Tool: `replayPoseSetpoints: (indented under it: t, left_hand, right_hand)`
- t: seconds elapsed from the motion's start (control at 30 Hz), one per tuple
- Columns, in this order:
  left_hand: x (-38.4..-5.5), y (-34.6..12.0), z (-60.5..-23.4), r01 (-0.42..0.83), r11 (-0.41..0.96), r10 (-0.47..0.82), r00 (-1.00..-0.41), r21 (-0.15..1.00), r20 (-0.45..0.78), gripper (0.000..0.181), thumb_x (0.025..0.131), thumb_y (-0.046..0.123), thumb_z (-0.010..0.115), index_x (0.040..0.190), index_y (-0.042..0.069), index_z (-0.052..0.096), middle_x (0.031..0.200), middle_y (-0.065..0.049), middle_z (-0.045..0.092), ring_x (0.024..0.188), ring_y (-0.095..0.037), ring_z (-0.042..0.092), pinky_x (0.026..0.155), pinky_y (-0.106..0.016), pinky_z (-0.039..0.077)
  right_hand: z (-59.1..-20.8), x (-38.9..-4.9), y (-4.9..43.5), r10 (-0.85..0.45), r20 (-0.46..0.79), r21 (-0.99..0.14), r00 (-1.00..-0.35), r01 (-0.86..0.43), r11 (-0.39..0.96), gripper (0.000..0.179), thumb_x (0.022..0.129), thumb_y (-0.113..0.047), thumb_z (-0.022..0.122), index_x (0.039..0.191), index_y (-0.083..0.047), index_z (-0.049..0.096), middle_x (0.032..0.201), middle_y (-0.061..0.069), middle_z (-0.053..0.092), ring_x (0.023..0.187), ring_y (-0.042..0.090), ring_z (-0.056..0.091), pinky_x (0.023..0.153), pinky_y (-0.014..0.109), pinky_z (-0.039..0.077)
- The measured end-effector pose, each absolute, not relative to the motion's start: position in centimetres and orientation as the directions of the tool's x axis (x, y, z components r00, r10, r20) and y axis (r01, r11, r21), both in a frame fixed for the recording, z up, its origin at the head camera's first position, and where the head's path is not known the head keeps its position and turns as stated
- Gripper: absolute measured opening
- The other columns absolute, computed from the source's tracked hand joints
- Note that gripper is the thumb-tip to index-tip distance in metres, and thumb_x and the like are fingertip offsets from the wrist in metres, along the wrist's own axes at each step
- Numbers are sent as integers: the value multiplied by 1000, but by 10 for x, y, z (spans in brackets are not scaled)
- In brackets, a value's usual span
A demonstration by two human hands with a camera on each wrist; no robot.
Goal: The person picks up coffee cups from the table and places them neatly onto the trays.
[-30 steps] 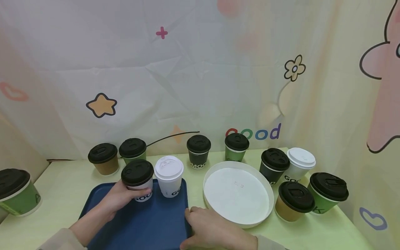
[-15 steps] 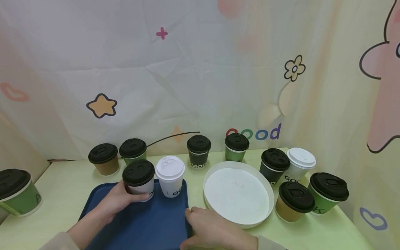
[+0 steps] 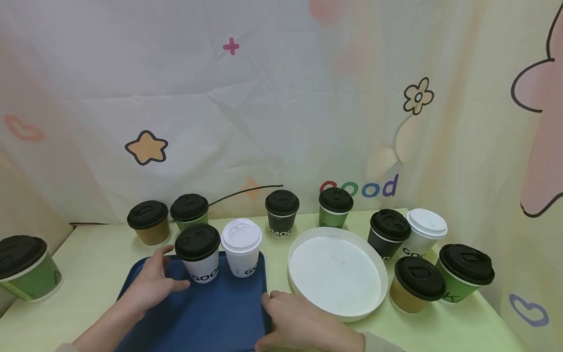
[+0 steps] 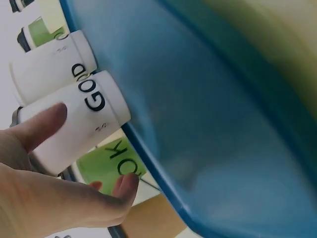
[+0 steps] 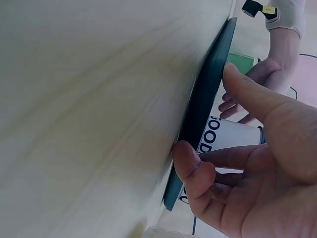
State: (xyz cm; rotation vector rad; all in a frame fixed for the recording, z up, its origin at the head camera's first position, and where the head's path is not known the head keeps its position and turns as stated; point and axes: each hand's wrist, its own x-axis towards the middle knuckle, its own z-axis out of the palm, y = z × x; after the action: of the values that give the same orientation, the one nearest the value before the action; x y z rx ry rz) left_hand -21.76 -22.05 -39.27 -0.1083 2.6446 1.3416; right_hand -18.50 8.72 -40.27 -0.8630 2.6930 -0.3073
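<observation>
A white paper cup with a black lid (image 3: 200,268) stands upright at the back of the blue tray (image 3: 211,313). Right of it on the tray is a white cup with a white lid (image 3: 241,259). My left hand (image 3: 151,282) is just left of the black-lidded cup, thumb and fingers spread and holding nothing. In the left wrist view the thumb (image 4: 44,126) overlaps that cup's side. My right hand (image 3: 308,320) holds the tray's right edge. The right wrist view shows its curled fingers (image 5: 190,166) and thumb at the tray rim (image 5: 210,94).
Right of the tray lies a round white shallow dish (image 3: 337,274). Several lidded cups stand beyond it, including a brown one (image 3: 406,296) and a green one (image 3: 455,283). More cups line the back, and a green cup (image 3: 32,276) is at far left. A printed curtain (image 3: 281,122) hangs behind.
My left hand has let go of the black-lidded white cup and drawn back to the left, its fingers spread. Earlier it gripped that cup. The right hand stays at the tray edge.
</observation>
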Motion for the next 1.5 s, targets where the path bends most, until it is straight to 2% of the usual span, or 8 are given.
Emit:
replayPoseSetpoints:
  t: [0.17, 0.33, 0.6, 0.83, 0.97, 1.1, 1.3, 1.5]
  left_hand:
    - [-216, -229, -391, -164, 544, -77, -986, 823, -145, 90, 97, 18, 69, 156, -13, 8, 150, -41, 21, 138, -56, 25, 109, -68, 31]
    - [-213, -237, -395, -207, 418, -231, -966, 885, -117, 85, 104, 23, 59, 157, -13, 3, 153, -40, 19, 141, -54, 24, 111, -63, 31]
    - [-209, -255, -395, -263, 272, -510, -855, 926, -94, 95, 101, 39, 59, 158, -9, 1, 154, -37, 13, 140, -52, 21, 112, -60, 29]
    - [-204, -281, -392, -356, 160, -667, -727, 921, -165, 118, 92, 58, 64, 158, -4, -11, 159, -35, -4, 149, -50, 3, 119, -63, 15]
    - [-203, -298, -391, -387, 58, -713, -661, 920, -234, 126, 86, 64, 68, 158, -1, -13, 161, -29, -12, 151, -44, -6, 122, -56, 8]
    - [-204, -315, -392, -427, -24, -729, -612, 904, -309, 132, 83, 72, 65, 157, 0, -18, 162, -23, -23, 152, -39, -16, 122, -54, 4]
    - [-203, -329, -395, -463, -88, -753, -549, 882, -363, 138, 78, 79, 63, 158, -3, -14, 163, -21, -20, 153, -37, -10, 123, -53, 8]
    - [-203, -338, -394, -476, -91, -780, -512, 875, -360, 134, 81, 76, 62, 159, -2, -15, 163, -20, -20, 154, -34, -11, 123, -44, 7]
  right_hand:
    - [-402, -184, 88, -613, -175, -273, -771, -560, 782, 73, 76, -57, 87, 123, -5, 66, 101, -1, 64, 88, 7, 61, 81, 28, 54]
    - [-402, -184, 90, -619, -162, -265, -768, -570, 777, 72, 75, -57, 88, 121, -5, 67, 99, -1, 64, 86, 9, 61, 79, 28, 55]
    - [-403, -185, 89, -606, -199, -286, -770, -546, 787, 77, 76, -57, 86, 128, -4, 66, 105, 0, 66, 91, 8, 62, 82, 29, 54]
    - [-405, -182, 91, -625, -142, -249, -768, -583, 773, 76, 75, -58, 87, 124, -5, 66, 102, -1, 65, 89, 10, 62, 80, 29, 55]
    - [-405, -184, 91, -621, -153, -249, -768, -579, 777, 78, 75, -60, 86, 125, -4, 66, 104, -1, 65, 91, 10, 63, 82, 29, 55]
    - [-406, -185, 91, -620, -159, -252, -769, -575, 778, 76, 75, -60, 86, 124, -5, 66, 103, -1, 65, 90, 10, 62, 81, 29, 55]
    - [-405, -186, 91, -626, -173, -259, -761, -578, 774, 77, 76, -60, 86, 125, -4, 66, 103, -1, 66, 90, 9, 62, 80, 29, 55]
    - [-404, -187, 89, -607, -210, -294, -766, -542, 787, 77, 76, -59, 86, 127, -5, 66, 101, -1, 65, 86, 7, 59, 80, 28, 54]
